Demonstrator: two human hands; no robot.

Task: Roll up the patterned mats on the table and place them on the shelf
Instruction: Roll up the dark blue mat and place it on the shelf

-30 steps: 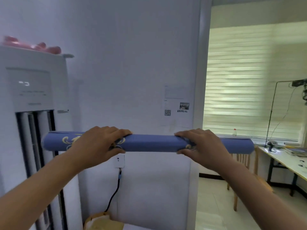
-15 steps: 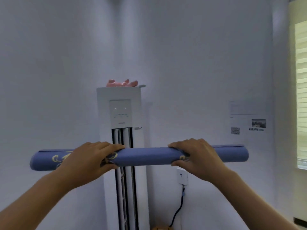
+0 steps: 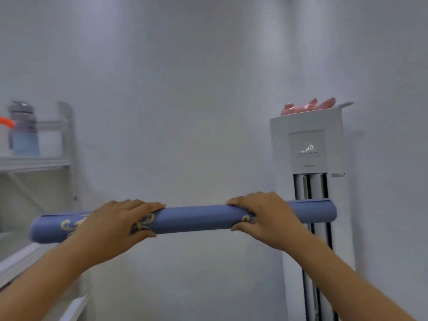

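At 6 o'clock, left grip (image 3: pixel 113 225) and right grip (image 3: pixel 264 216) both curl round the rolled mat (image 3: pixel 192 218); shelf (image 3: pixel 34 162) at 9 o'clock.

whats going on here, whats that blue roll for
A person holds a rolled blue mat with a gold pattern level in front of them. The left hand and right hand each grip it from above. The mat is not yet on the shelf, which shows at the left edge with a bottle on it. A tall white air conditioner stands at the right with a pink object on top.
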